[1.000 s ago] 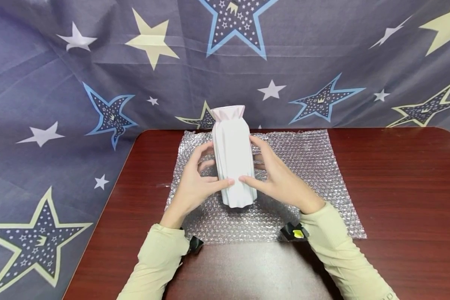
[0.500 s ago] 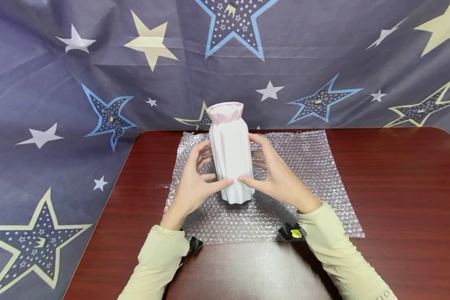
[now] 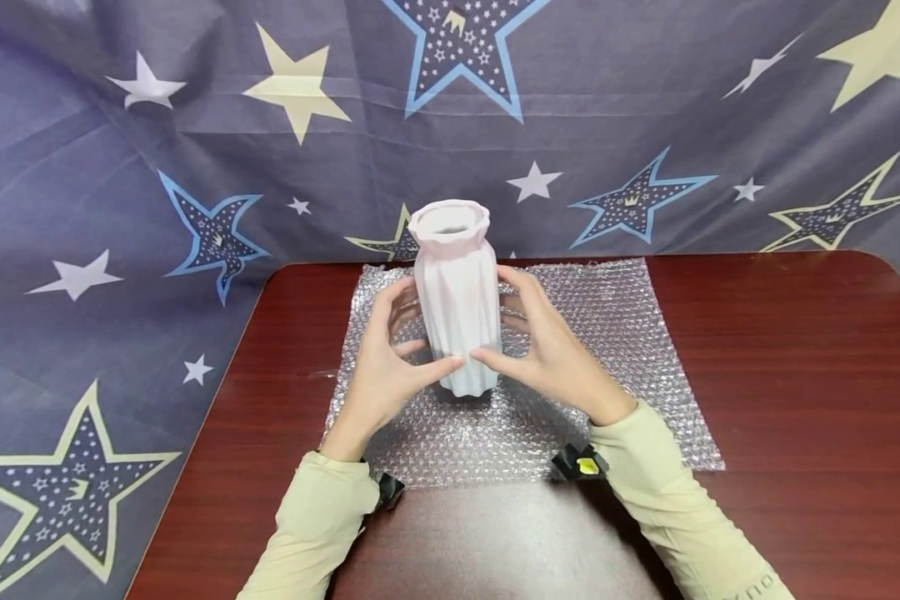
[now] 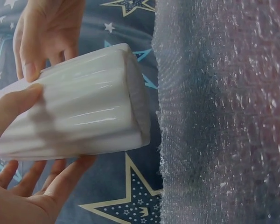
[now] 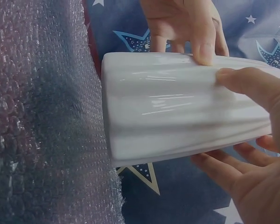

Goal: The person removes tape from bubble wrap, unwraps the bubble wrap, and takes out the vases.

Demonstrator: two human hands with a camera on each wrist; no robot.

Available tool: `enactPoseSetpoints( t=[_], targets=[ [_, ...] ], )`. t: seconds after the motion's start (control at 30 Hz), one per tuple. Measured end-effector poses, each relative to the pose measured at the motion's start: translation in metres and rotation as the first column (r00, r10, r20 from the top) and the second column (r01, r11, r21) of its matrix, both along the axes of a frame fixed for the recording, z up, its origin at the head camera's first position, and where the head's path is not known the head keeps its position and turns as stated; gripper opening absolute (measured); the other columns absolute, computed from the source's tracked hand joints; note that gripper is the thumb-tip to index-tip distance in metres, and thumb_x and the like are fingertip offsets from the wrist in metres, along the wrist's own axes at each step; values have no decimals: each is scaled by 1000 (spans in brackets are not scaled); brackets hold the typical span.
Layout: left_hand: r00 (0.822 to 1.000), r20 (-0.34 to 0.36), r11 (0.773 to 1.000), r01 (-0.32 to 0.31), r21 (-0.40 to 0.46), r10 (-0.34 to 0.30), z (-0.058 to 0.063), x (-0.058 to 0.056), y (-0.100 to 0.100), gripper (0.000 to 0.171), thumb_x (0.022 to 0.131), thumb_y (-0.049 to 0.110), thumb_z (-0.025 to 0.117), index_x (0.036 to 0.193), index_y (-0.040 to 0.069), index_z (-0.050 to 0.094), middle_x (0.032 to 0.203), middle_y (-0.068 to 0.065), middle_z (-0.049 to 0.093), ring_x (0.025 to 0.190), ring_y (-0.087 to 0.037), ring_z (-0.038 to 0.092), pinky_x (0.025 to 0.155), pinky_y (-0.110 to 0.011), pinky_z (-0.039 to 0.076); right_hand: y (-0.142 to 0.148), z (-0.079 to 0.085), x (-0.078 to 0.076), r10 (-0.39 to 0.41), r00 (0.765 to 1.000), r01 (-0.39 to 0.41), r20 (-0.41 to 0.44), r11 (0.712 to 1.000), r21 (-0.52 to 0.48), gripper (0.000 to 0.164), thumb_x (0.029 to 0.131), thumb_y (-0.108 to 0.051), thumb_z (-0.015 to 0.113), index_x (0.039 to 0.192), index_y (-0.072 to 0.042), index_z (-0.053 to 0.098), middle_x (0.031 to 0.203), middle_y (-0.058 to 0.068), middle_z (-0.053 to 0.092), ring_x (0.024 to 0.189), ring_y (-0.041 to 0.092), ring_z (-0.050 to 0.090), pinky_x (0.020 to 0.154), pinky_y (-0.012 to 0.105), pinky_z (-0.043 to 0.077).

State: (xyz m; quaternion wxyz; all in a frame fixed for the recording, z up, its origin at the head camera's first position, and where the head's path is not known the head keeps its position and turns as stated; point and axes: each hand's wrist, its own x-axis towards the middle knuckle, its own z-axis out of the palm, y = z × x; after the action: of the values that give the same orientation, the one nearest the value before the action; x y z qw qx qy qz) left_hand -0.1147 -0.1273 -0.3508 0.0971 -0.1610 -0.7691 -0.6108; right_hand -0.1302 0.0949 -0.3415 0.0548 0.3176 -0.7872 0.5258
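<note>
A white fluted vase (image 3: 459, 292) with a pinkish ruffled rim is held between both hands, its mouth tilted slightly toward me in the head view. My left hand (image 3: 384, 358) grips its left side, thumb across the front and fingers around the side. From the right, my right hand (image 3: 551, 350) holds it the same way, the two thumb tips close together. Both wrist views show the vase's base (image 4: 139, 95) raised off the bubble wrap (image 3: 592, 333), which lies flat beneath. Some fingertips are hidden behind the vase.
The bubble wrap lies on a reddish-brown wooden table (image 3: 795, 375). A dark blue cloth (image 3: 450, 158) printed with stars hangs behind the table and along its left side. Small black devices (image 3: 579, 461) are strapped under the sleeves' cuffs.
The vase has tipped its top toward me, so its round opening now shows. Its base has moved slightly up and away in the view. Both hands keep their hold.
</note>
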Motion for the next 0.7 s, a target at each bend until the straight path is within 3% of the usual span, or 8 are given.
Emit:
enactPoseSetpoints(
  t=[0.33,0.7],
  targets=[
    [999,-40,1000,-14,27,15,6,2,-1,97,69,-2,88,148,14,36,143,-3,48,128,-19,51,89,-45,56,-4,5,-1,1,999,-1,-35,1000,-5,92,82,-10,81,154,-13,24,150,12,35,129,28,52,107,36,46],
    [996,-80,999,-37,-39,34,8,2,-11,94,72,4,88,149,16,36,145,-2,46,131,-18,49,89,-46,56,-14,11,-6,0,1000,0,-11,1000,-3,87,82,-13,82,151,-10,28,148,11,40,128,27,53,104,33,48]
  ],
)
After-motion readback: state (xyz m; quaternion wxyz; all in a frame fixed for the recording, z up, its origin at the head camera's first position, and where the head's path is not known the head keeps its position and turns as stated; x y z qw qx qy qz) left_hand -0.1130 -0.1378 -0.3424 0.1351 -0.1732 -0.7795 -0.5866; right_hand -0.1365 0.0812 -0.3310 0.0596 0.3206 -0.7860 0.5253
